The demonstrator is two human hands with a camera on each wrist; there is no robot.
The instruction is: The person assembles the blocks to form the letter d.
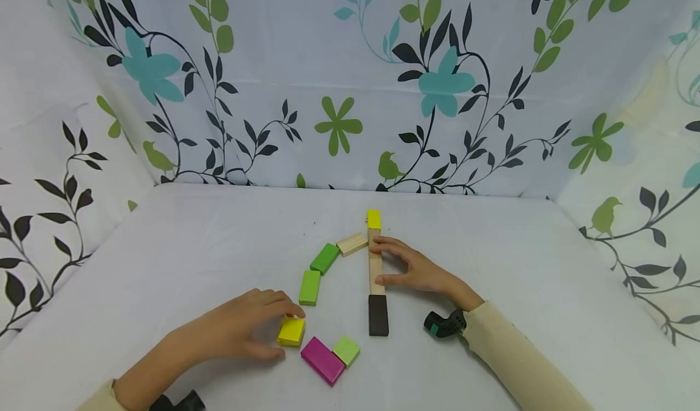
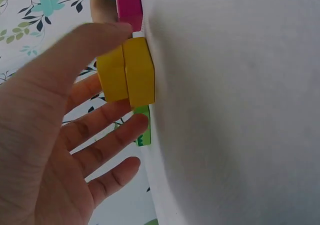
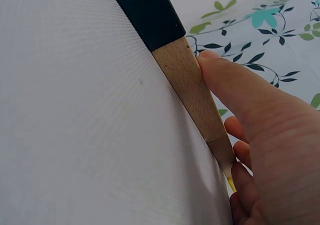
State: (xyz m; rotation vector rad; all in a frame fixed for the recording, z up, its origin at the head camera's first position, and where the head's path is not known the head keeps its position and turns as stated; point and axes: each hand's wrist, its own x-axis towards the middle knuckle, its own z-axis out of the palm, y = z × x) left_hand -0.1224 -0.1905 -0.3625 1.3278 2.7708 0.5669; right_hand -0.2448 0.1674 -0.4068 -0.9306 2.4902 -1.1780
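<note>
My left hand (image 1: pixel 240 326) is around a pair of yellow blocks (image 2: pixel 126 72) that stand side by side, fingers at the far edge and thumb near the close edge. In the left wrist view the fingers are spread and fairly straight, partly hidden behind the yellow. My right hand (image 1: pixel 418 271) touches the right side of a straight row with thumb and fingertips. That row has a small yellow block (image 1: pixel 374 219) at its far end, plain wooden blocks (image 3: pixel 187 85) in the middle and a dark block (image 1: pixel 378 315) at the near end.
Left of the row, a pale wooden block (image 1: pixel 352 244) and two green blocks (image 1: pixel 309 287) form a curve. A magenta block (image 1: pixel 322 360) lies nearer, with a light green block (image 1: pixel 347 351) against it. A leaf-patterned cloth (image 1: pixel 273 64) hangs behind the white table (image 1: pixel 519 265).
</note>
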